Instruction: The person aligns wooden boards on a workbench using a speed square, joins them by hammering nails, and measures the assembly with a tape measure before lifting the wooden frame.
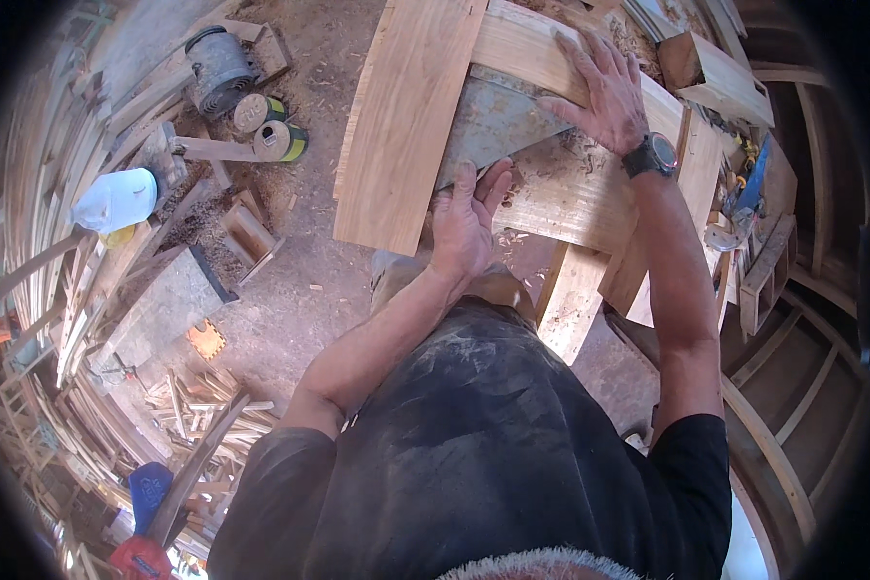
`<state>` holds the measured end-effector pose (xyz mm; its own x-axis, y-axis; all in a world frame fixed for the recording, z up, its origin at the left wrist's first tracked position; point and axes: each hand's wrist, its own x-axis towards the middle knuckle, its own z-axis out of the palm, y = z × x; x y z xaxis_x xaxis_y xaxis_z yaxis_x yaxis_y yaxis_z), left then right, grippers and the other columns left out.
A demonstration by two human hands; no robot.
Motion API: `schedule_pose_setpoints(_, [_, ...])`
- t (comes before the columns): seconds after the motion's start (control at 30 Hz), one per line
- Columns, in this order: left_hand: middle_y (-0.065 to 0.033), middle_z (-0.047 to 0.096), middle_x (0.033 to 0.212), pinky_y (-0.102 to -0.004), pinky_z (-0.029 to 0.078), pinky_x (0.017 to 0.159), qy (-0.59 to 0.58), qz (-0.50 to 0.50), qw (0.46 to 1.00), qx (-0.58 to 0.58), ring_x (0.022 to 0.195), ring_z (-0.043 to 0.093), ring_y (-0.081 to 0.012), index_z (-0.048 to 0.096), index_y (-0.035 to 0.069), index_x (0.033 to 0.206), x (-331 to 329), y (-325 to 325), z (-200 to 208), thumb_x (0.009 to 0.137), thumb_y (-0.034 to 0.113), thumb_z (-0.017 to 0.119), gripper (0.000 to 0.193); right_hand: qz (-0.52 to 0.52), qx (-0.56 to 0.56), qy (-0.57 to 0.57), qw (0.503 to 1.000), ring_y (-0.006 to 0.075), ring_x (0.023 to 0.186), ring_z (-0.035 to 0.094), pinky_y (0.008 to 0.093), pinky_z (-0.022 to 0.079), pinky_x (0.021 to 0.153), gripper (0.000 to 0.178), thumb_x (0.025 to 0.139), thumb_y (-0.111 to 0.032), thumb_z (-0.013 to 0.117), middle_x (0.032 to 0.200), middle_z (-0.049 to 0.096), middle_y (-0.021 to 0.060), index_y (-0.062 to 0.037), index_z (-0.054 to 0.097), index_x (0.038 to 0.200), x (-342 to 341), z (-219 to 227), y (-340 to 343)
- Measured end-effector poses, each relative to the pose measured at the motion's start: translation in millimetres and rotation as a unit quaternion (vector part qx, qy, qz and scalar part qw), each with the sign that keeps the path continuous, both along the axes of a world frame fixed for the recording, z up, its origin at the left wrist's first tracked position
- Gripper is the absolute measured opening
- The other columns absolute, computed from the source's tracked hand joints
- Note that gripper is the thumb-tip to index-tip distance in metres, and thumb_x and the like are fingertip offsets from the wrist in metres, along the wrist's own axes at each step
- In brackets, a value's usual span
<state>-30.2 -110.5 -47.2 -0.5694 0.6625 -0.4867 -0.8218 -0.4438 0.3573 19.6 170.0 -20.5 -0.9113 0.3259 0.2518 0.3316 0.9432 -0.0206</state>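
A wide light-brown board (406, 126) lies slantwise over another pale board (524, 53). Between them shows a grey flat metal triangle (498, 116), its surface scuffed. My left hand (464, 222) is closed at the triangle's near corner, beside the wide board's edge; thumb and fingers meet around it, partly hidden. With fingers spread, my right hand (609, 97) lies flat on the pale board, its thumb reaching the triangle's right tip. A dark watch is on my right wrist. Under these, a broad pale plank (575, 188) carries wood shavings.
At left on the floor stand a dusty grey bucket-like container (219, 70), two green-sided cans (280, 141) and a translucent plastic jug (116, 200). Stacked timber strips (87, 280) line the left side. Right of the boards are a thick wood block (715, 77) and a blue-handled tool (752, 179).
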Motion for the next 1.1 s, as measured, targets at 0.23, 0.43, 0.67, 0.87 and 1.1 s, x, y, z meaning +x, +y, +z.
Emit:
schedule_pose_setpoints(0.23, [-0.0183, 0.066, 0.13, -0.0422, 0.056, 0.112, -0.021, 0.022, 1.0, 0.005, 0.124, 0.067, -0.0299, 0.056, -0.003, 0.131, 1.1, 0.8, 0.3, 0.109, 0.021, 0.059, 0.032, 0.008, 0.012, 0.018, 1.0, 0.0436, 0.15, 0.037, 0.064, 0.021, 0.125, 0.095, 0.082, -0.072, 0.071, 0.164, 0.039, 0.0186, -0.0273, 0.043, 0.161, -1.3, 2.8, -3.9])
schedule_pose_setpoints(0.43, [-0.0181, 0.066, 0.129, -0.0433, 0.055, 0.113, -0.009, 0.022, 1.0, -0.007, 0.124, 0.066, -0.0293, 0.056, -0.003, 0.129, -0.1, -0.4, 2.9, 0.109, 0.021, 0.058, 0.032, -0.008, -0.065, -0.036, 0.997, 0.0469, 0.149, 0.033, 0.0625, 0.021, 0.124, 0.098, 0.077, -0.056, 0.079, 0.158, 0.041, 0.0244, -0.0096, 0.046, 0.157, -6.9, 41.2, -31.7])
schedule_pose_setpoints(0.67, [-0.0203, 0.065, 0.13, -0.0421, 0.056, 0.113, -0.019, 0.026, 0.999, -0.013, 0.124, 0.066, -0.0288, 0.05, -0.004, 0.135, 0.8, 1.5, 2.9, 0.11, 0.022, 0.056, 0.037, 0.0, -0.063, -0.017, 0.998, 0.0481, 0.147, 0.034, 0.0624, 0.022, 0.124, 0.098, 0.077, -0.055, 0.079, 0.154, 0.042, 0.0269, -0.0082, 0.046, 0.157, -3.2, 41.6, -32.2])
schedule_pose_setpoints(0.87, [-0.0205, 0.069, 0.121, -0.0399, 0.059, 0.107, -0.024, 0.041, 0.999, -0.019, 0.116, 0.07, -0.0276, 0.054, -0.002, 0.123, 0.8, 5.2, 6.3, 0.109, 0.026, 0.061, 0.031, 0.009, -0.09, -0.025, 0.996, 0.0502, 0.148, 0.032, 0.0628, 0.02, 0.124, 0.102, 0.077, -0.06, 0.078, 0.154, 0.041, 0.029, -0.0079, 0.045, 0.157, -4.1, 45.1, -30.1])
schedule_pose_setpoints(1.1, [-0.0214, 0.064, 0.13, -0.0415, 0.057, 0.112, -0.015, 0.03, 0.999, -0.015, 0.124, 0.066, -0.0296, 0.05, -0.006, 0.132, 1.2, 4.6, 9.9, 0.11, 0.024, 0.057, 0.037, 0.079, 0.006, -0.04, 0.996, 0.046, 0.153, 0.028, 0.0604, 0.018, 0.127, 0.096, 0.079, -0.061, 0.077, 0.164, 0.032, 0.0233, -0.0216, 0.042, 0.16, 7.8, 28.4, -7.5])
